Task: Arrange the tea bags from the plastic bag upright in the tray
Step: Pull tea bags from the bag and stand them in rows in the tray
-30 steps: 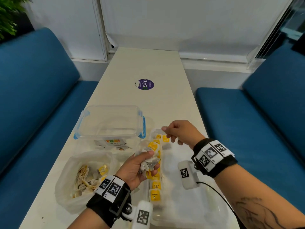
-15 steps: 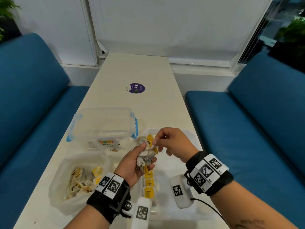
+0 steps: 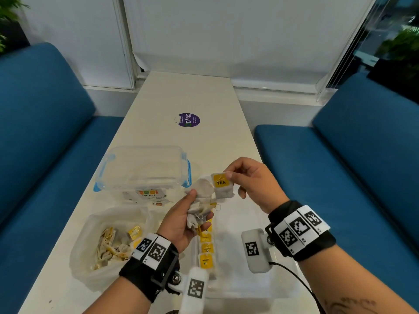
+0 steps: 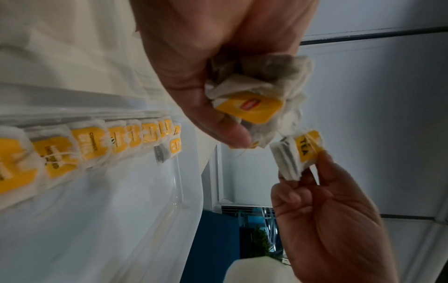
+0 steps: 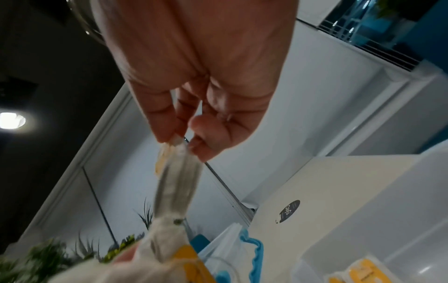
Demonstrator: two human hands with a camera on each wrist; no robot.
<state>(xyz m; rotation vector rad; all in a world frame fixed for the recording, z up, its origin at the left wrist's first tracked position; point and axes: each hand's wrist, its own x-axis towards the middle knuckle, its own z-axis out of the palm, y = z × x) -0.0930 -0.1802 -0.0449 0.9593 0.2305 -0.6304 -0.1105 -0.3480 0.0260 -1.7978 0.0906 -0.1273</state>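
My left hand (image 3: 188,214) grips a crumpled bunch of tea bags (image 3: 201,205) above the clear tray (image 3: 285,288). My right hand (image 3: 229,175) pinches one tea bag with a yellow "TEA" tag (image 3: 222,185) by its top corner, right beside the bunch. In the left wrist view the bunch (image 4: 264,99) sits in my left hand (image 4: 218,107) and the single bag (image 4: 298,153) hangs from my right fingertips (image 4: 322,162). A row of upright tea bags (image 3: 205,248) stands along the tray's left side, seen closer as a row (image 4: 84,145). The plastic bag (image 3: 90,250) with more tea bags lies left of the tray.
A clear lidded box with blue clips (image 3: 145,171) stands behind the plastic bag. A purple round sticker (image 3: 188,120) marks the table (image 3: 192,91) farther back. Blue sofas (image 3: 40,123) flank the table on both sides. The tray's right part (image 4: 109,220) holds no bags.
My right hand came back from the tray's far end to the bunch in my left hand and now pinches a single tea bag pulled slightly clear of it.
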